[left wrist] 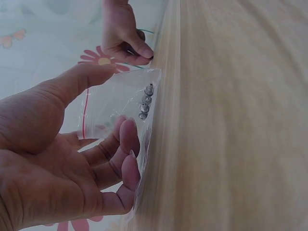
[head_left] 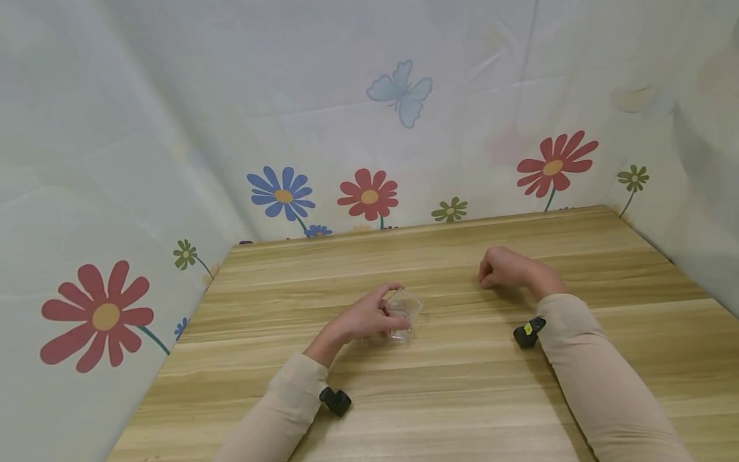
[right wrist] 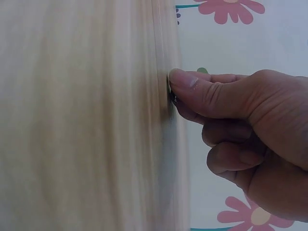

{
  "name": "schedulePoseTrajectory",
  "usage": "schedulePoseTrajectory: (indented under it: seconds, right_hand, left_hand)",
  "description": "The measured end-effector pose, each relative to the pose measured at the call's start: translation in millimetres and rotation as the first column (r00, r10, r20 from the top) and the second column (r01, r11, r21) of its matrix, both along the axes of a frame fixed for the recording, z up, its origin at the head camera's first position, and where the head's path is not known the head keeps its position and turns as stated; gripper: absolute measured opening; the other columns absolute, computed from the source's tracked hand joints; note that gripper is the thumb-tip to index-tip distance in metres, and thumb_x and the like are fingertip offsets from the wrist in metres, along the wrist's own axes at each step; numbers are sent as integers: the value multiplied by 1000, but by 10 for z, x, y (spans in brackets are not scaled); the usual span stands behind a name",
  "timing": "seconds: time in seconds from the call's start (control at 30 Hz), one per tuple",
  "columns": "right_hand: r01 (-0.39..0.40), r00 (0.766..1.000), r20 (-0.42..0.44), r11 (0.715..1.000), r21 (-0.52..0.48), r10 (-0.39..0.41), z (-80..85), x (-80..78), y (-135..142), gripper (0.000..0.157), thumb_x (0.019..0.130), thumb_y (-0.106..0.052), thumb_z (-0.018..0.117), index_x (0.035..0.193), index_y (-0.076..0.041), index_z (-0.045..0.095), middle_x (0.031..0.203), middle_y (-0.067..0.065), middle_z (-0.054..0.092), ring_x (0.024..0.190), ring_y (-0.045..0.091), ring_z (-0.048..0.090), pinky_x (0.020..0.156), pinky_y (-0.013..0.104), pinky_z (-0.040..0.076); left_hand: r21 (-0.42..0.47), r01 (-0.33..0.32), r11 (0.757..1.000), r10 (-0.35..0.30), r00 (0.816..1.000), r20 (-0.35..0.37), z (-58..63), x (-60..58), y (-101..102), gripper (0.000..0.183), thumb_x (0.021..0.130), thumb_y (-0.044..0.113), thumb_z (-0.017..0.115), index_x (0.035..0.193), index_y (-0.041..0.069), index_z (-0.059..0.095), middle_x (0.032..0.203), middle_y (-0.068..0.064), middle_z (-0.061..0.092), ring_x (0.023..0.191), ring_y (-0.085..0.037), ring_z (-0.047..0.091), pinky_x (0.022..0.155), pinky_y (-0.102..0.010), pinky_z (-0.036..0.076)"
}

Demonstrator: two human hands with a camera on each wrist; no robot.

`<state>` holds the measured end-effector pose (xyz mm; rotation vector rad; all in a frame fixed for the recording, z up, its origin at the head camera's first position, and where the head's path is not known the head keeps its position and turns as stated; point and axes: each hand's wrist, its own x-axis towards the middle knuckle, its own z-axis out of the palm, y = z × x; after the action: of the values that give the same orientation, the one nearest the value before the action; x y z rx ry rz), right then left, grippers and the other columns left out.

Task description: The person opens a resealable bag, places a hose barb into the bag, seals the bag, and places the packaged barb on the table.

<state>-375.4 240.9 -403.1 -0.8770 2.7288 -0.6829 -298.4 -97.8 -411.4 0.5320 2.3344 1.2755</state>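
In the head view my left hand (head_left: 366,316) holds a small clear zip bag (head_left: 408,304) just over the table. The left wrist view shows the zip bag (left wrist: 115,94) with a red strip along its seal and several small grey metal pieces (left wrist: 145,107) lined up along the side near the table. My left thumb lies at one edge of the bag, the fingers curled on another side. To the right, my right hand (head_left: 510,268) touches down at the tabletop, thumb and forefinger pinching a tiny dark piece (right wrist: 173,96) mostly hidden by the fingertips; its kind is unclear.
The wood-grain table (head_left: 462,391) runs back to a pale cloth wall (head_left: 323,128) printed with flowers and a butterfly. More cloth stands along the left and right edges. A small black camera (head_left: 336,402) sits on the left wrist, another (head_left: 528,333) on the right.
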Motion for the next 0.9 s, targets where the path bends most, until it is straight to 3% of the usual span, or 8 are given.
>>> schedulePoseTrajectory:
  seconds: [0.3,0.63,0.9]
  right_hand:
    - [-26,999,-22,997,-76,24,24,27,-33,9,86,3,71,81,-4,75,76,-2,65,70,12,54,67,30,46]
    - [-39,999,-33,986,-161,34,204,141,-241,4,91,-6,73,91,-3,75,79,-1,65,72,17,54,66,32,46]
    - [-130,989,-89,973,-190,115,327,284,-503,5,91,-10,74,89,-6,76,79,-3,66,68,16,54,62,29,46]
  left_hand:
    - [4,-2,1000,2,1000,6,10,10,2,82,86,24,81,152,13,34,98,-13,61,75,-22,61,67,-36,53]
    - [13,6,1000,-6,1000,0,-20,-15,-6,83,87,23,81,153,12,32,97,-13,61,71,-20,60,67,-35,54]
    - [5,3,1000,-3,1000,-5,-9,-2,-2,83,87,24,81,153,12,32,95,-12,63,70,-21,60,66,-34,53]
